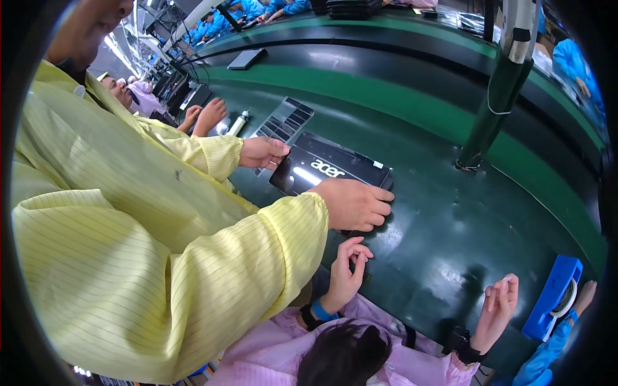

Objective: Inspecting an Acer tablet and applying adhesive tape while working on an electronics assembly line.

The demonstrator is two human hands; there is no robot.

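The black panel [327, 168] lies on the green worktop [412, 257], its long axis running left to right and sloping so that its right end sits closer to the wearer. From the wearer's left hand [347, 273] it lies ahead and a little to the left; that hand is the nearer one, just short of the panel's near right corner, its fingers loosely bent with nothing visible in them. The right hand [499, 307] is raised well to the right of the panel, fingers curled toward the thumb; whether they pinch anything small cannot be told. A yellow-sleeved co-worker's left hand [264, 153] grips the panel's left end, while the co-worker's right hand [357, 202] covers its near right part. Farther right of the panel stands a blue tape dispenser [547, 302].
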